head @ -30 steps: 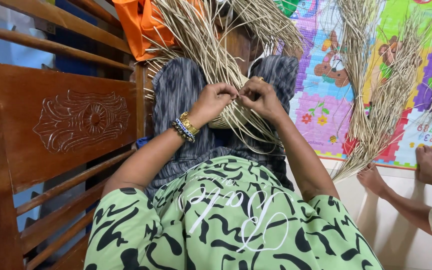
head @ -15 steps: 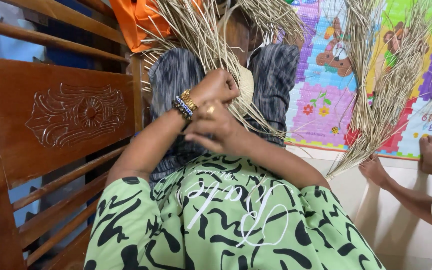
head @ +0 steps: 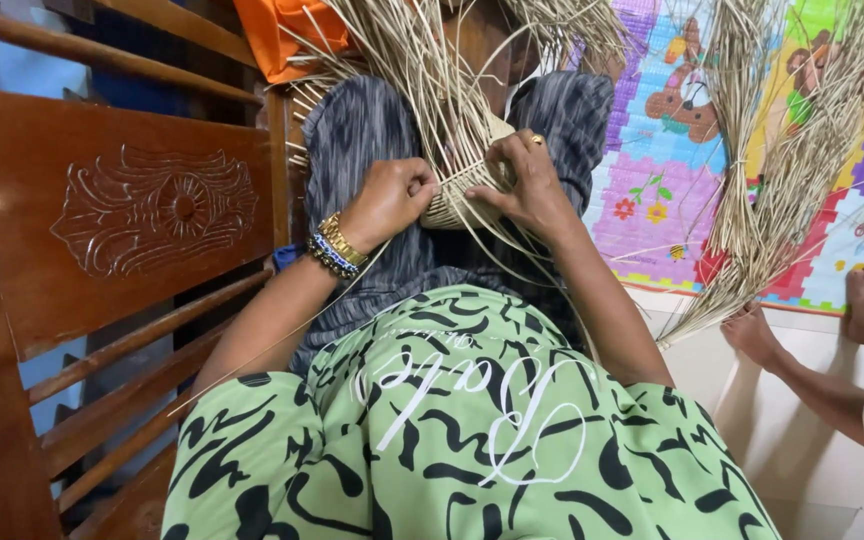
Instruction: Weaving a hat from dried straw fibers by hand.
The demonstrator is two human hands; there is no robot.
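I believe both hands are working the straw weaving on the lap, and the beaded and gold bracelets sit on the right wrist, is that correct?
Not quite: the head view shows the bracelets on the left wrist, not the right. The rest holds: the left hand and right hand both pinch the straw weaving on the lap.

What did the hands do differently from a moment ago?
Half a second ago the right hand lay over the left hand; now it has moved back to the right, so both pinch the small woven straw piece side by side. The loose straw strands and the wooden chair stayed put.
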